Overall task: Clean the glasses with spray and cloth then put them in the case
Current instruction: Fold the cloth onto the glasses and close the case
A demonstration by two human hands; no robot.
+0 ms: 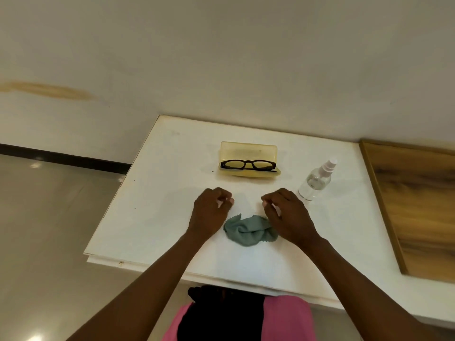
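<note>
Black-framed glasses lie folded in the open yellow case at the middle back of the white table. A crumpled grey-green cloth lies nearer to me, between my wrists. A clear spray bottle with a white nozzle stands to the right of the case. My left hand hovers left of the cloth with fingers curled and nothing in them. My right hand hovers over the cloth's right end, fingers curled, holding nothing.
A wooden board lies on the table at the far right. The table's left edge drops to a shiny floor. A pale wall stands behind the table.
</note>
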